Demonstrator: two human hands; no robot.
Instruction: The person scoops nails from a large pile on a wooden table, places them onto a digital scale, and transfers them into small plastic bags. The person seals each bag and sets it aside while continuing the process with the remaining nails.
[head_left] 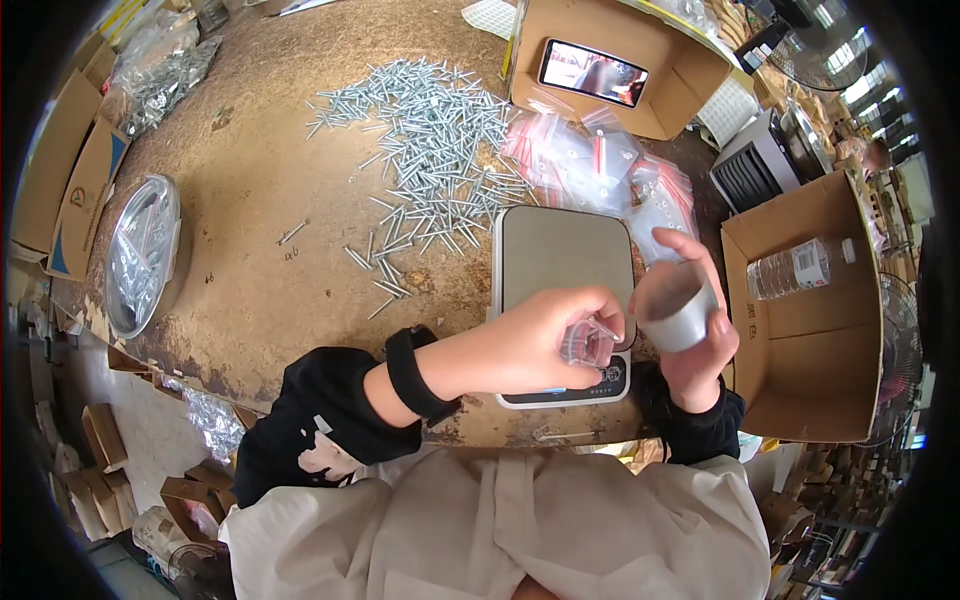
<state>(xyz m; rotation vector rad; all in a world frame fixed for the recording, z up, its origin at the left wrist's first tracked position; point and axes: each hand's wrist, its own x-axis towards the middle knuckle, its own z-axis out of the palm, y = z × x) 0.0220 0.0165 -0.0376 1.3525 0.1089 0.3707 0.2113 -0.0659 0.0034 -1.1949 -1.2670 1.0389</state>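
My left hand reaches over the front of the kitchen scale, its fingers closed around a small clear plastic piece, perhaps a little cup. In my right hand, just right of the scale, is a grey-white round thing with a brownish inside. It looks like a tape roll or a short cup; motion blurs it. Beyond the left hand a loose pile of silver screws spreads over the worn wooden table. Clear zip bags with red strips lie behind the scale.
A phone leans inside an open cardboard box. On the right, another box holds a plastic bottle. A clear oval tub of bagged screws stands at the left edge, near flattened cartons.
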